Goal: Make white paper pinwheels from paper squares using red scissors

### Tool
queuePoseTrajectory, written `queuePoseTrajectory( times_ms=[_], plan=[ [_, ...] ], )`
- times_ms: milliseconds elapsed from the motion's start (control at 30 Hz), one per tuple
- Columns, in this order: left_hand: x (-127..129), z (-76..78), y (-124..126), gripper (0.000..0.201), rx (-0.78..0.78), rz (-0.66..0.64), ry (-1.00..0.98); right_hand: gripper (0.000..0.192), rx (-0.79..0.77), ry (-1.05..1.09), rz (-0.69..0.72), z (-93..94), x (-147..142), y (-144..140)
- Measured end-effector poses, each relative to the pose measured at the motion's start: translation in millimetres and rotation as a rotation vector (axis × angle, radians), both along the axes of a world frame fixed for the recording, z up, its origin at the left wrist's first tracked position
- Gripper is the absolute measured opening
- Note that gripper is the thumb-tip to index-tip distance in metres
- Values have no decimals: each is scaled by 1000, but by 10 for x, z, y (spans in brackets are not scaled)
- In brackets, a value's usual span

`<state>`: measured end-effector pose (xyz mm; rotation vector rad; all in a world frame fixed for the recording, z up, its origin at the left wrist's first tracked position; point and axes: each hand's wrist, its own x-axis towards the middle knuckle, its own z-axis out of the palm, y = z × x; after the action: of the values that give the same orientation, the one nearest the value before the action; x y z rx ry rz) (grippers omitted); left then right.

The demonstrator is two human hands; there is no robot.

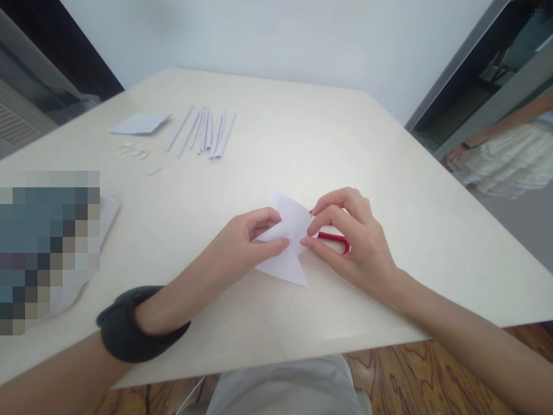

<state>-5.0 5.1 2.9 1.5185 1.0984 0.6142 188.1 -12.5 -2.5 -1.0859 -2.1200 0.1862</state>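
Between my two hands is a piece of white paper [291, 262] with pointed corners, cut or folded into a pinwheel-like shape. My left hand [254, 242] pinches it from the left, thumb on top and fingers beneath. From the right, my right hand [345, 230] presses its thumb and index finger together at the paper's edge. Red-handled scissors [334, 236] lie on the table just behind and under my right hand; their blades are hidden by the hand and paper.
On the white table [302, 138], several rolled paper tubes [203, 132] lie at the back left beside a stack of white paper [140, 123]. Small white pieces [133, 151] are scattered nearby. A pixelated object [43, 248] sits at the left. Another person [505, 150] is at the right edge.
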Motion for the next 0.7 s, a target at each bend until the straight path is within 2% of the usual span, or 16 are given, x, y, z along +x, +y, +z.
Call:
queuePoseTrajectory(
  times_ms=[200, 367, 533, 700],
  plan=[
    [14, -14, -6, 19, 1, -17, -25, 14, -52, -87, 105, -19, -2, 18],
    [15, -15, -5, 24, -3, -5, -46, 7, -171, 107, 116, 35, 30, 49],
    [13, -1, 0, 23, -11, -24, -62, 12, -314, 299, 122, 50, 58, 72],
    [21, -11, -17, 14, 54, -17, -36, 13, -306, 231, 161, 68, 63, 75]
  ],
)
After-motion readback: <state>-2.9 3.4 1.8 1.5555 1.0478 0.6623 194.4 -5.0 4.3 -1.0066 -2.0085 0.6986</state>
